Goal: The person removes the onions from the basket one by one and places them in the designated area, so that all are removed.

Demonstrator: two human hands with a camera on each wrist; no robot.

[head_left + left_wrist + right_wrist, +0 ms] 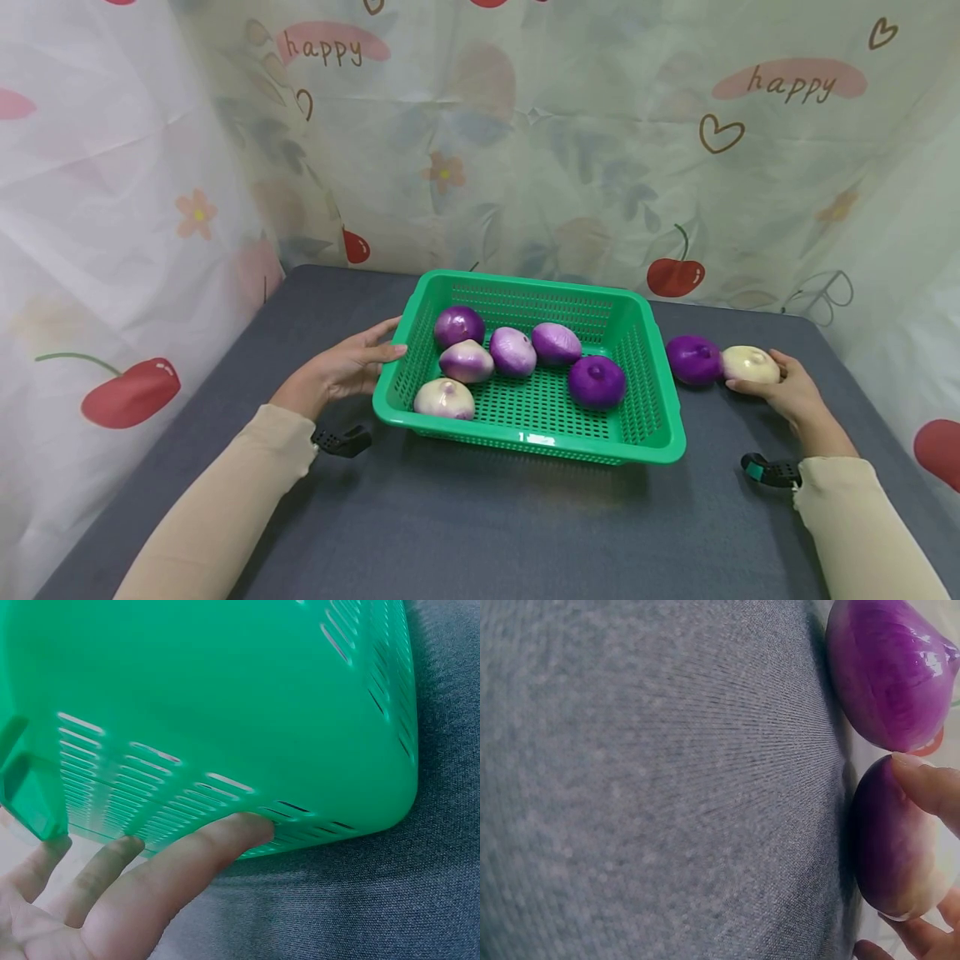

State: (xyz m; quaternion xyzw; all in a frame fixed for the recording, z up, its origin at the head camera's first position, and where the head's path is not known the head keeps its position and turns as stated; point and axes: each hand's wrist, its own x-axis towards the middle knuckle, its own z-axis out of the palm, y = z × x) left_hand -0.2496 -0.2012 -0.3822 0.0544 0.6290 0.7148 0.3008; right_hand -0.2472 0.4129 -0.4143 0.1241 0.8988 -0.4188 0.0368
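Observation:
A green plastic basket (525, 446) stands on the dark cloth with several purple and pale onions inside, among them a deep purple onion (597, 382). My left hand (337, 371) rests against the basket's left end, thumb tip at the rim. In the left wrist view, extended fingers (217, 844) touch the slotted outer wall. To the basket's right, my right hand (795, 392) holds a pale onion (750, 364) between thumb and fingers, close over the cloth. A dark purple onion (693, 360) sits right beside it, partly overlapped by it in the head view.
Dark grey cloth (450, 533) covers the table. Printed curtains (525, 167) hang behind and at both sides of it. Each wrist wears a black strap, the left strap (342, 442) near the basket's front left corner.

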